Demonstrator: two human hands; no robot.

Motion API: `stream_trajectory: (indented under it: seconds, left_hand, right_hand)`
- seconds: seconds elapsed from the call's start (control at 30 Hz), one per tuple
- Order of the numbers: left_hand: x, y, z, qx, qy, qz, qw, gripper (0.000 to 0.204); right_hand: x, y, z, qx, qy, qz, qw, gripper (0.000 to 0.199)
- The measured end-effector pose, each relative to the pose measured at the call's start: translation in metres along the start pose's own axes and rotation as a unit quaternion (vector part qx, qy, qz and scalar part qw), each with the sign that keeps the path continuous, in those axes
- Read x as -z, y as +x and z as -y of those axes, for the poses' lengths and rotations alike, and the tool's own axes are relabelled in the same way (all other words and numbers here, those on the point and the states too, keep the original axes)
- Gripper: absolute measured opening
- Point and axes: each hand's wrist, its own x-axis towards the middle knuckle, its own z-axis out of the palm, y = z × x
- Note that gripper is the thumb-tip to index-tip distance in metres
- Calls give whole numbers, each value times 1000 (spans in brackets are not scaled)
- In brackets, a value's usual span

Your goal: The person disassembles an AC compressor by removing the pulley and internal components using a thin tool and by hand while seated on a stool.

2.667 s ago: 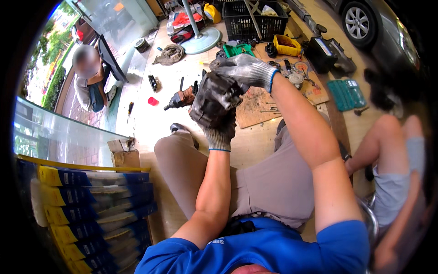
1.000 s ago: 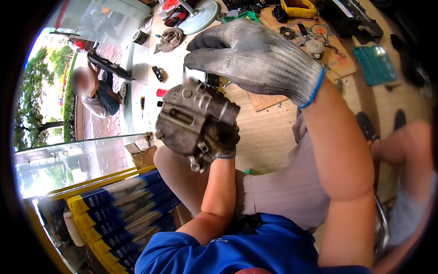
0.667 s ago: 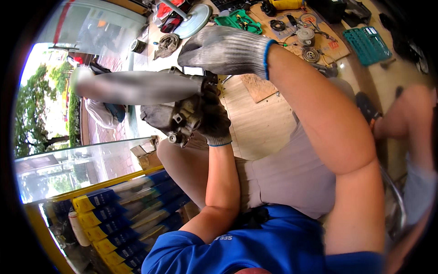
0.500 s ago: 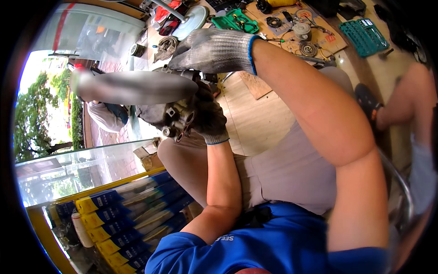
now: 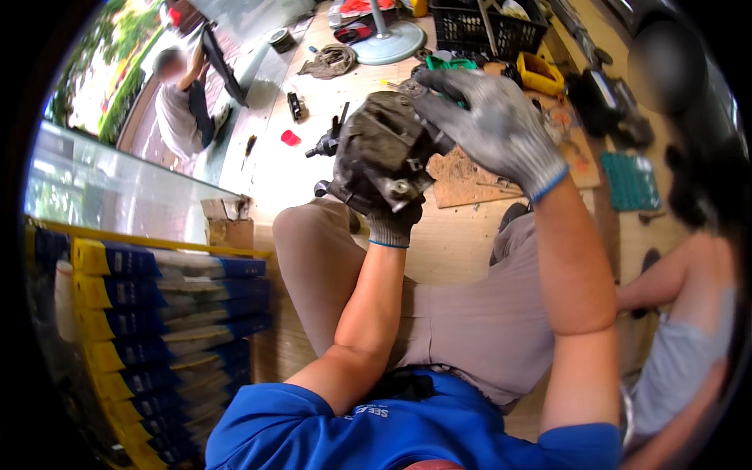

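My left hand (image 5: 392, 227), in a dark-stained knit glove, grips a grimy metal housing (image 5: 380, 145) from below and holds it raised above the floor in front of my knees. The housing has bolt bosses and a round fitting at its lower right; most of my left fingers are hidden behind it. At its upper right is my right hand (image 5: 493, 117), in a grey-white glove with blue trim. Thumb and fingers are stretched toward the housing with a gap between them. Contact at the fingertips cannot be made out.
Beyond the housing lie a black mechanical part (image 5: 325, 142), a red cap (image 5: 291, 138), a screwdriver (image 5: 249, 146) and a rag (image 5: 330, 61). A round stand base (image 5: 389, 43), black crate (image 5: 489, 31) and teal tool case (image 5: 630, 182) lie farther off. Boxed stock fills the left; another person's leg (image 5: 689, 337) is right.
My view has swung, so the scene sits differently. The housing is turned to show another side. My right hand has gone from above it to its right, thumb and fingers now apart.
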Motion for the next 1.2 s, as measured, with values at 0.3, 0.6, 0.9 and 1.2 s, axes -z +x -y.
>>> stream_trajectory:
  seconds: [0.3,0.6,0.9,1.2]
  left_hand:
    - [-14,0,-10,105,-101,-73,987,66]
    - [5,2,-12,184,-333,-5,925,82]
    - [0,4,-14,150,-336,36,929,57]
    - [1,8,-8,189,-296,-25,936,76]
  right_hand:
    - [2,-7,53,-106,-36,132,985,67]
    - [-7,0,56,-172,-45,201,963,74]
    - [4,-2,44,-292,171,98,936,41]
    - [4,2,38,-164,19,220,962,107]
